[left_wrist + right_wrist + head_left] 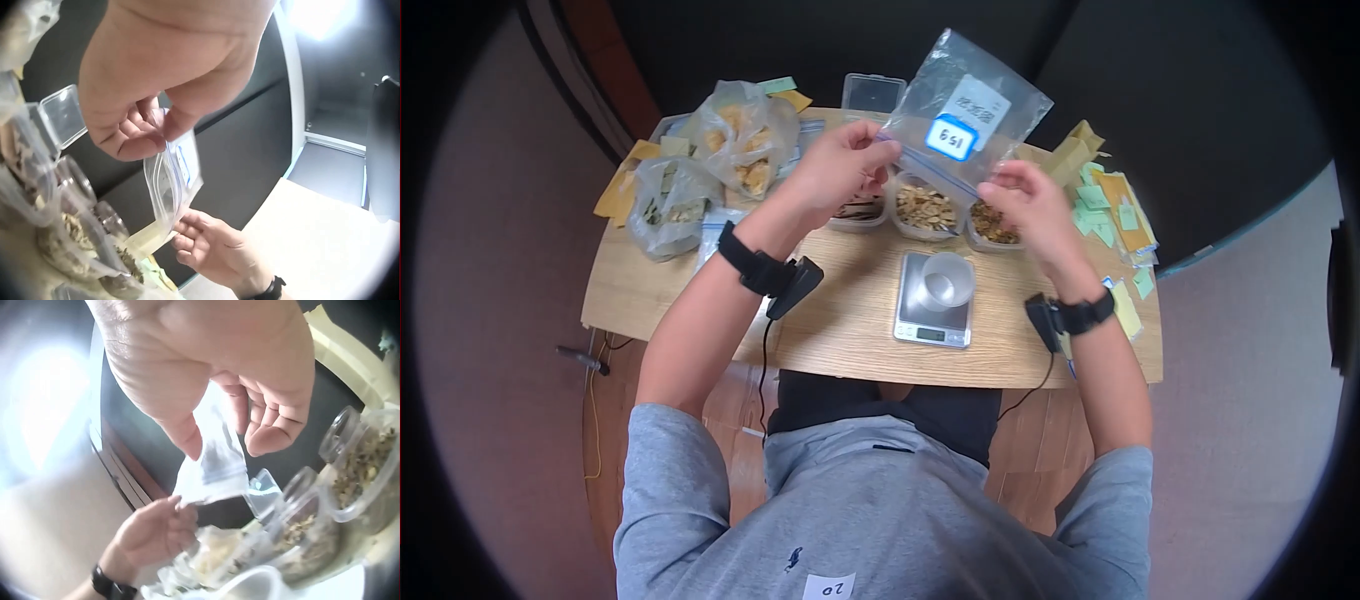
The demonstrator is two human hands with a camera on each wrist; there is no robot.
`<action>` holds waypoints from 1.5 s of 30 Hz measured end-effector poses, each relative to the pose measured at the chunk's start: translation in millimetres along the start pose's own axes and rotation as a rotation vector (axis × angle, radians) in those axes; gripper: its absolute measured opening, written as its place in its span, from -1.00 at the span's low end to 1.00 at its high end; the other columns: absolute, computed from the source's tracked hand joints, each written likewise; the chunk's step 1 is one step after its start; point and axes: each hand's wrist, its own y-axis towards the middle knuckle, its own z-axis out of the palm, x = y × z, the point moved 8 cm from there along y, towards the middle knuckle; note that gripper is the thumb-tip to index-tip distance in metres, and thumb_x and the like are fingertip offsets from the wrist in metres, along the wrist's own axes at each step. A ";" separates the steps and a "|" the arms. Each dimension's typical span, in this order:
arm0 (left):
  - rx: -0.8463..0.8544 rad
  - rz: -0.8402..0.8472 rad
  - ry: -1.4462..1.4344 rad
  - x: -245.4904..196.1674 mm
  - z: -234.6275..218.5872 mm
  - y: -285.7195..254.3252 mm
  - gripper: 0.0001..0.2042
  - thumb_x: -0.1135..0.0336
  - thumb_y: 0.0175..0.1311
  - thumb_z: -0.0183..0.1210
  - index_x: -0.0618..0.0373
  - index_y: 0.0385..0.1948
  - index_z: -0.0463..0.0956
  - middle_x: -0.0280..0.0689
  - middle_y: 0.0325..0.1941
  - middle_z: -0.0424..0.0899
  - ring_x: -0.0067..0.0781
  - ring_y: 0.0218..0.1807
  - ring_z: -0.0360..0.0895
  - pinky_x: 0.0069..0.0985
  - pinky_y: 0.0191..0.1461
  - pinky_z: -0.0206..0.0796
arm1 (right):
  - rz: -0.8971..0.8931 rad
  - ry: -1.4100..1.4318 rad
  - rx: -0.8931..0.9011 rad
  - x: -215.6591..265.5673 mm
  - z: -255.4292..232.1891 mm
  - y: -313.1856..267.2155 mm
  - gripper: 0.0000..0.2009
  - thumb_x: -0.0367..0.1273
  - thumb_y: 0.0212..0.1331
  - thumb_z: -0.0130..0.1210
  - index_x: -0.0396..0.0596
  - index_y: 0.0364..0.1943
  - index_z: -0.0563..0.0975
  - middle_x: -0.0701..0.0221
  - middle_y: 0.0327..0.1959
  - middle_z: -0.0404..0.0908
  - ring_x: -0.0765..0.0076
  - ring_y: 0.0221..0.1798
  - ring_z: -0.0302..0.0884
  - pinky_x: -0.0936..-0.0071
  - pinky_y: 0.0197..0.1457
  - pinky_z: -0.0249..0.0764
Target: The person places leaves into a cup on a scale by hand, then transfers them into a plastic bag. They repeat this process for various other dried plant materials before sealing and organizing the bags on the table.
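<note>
A clear zip bag (933, 115) is held up over the far part of the table, with its zip edge toward the person. It carries a white label with handwriting and a blue-bordered number sticker (952, 138). Thumb and fingers of the left hand (847, 170) pinch one end of the zip edge. At the other end, the right hand (1032, 208) holds the bag's edge, its thumb (192, 442) lying against the plastic. Below the bag stand tubs of dried sliced pieces (925, 207) and darker dried bits (992, 224). A third tub (860, 212) is partly behind the left hand.
Nearer the person, a digital scale (908, 318) bears a translucent cup (948, 280). Plastic bags of dried goods (745, 135) crowd the table's left side. Green paper slips (1092, 212) and brown envelopes (1125, 215) lie at the right. A clear lidded box (874, 93) stands at the back.
</note>
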 end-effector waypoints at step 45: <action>-0.095 -0.025 1.648 78.9 -126.6 -174.9 -0.24 -0.28 0.51 0.05 -0.19 0.65 0.16 0.09 0.76 -0.05 0.54 0.69 -0.08 0.44 0.61 -0.06 | -0.209 -0.612 0.450 -5.0 291.8 -103.0 -0.57 -0.01 0.26 0.35 -0.13 -0.48 0.71 0.11 -0.53 0.71 -0.14 -0.39 0.72 -0.02 -0.21 0.62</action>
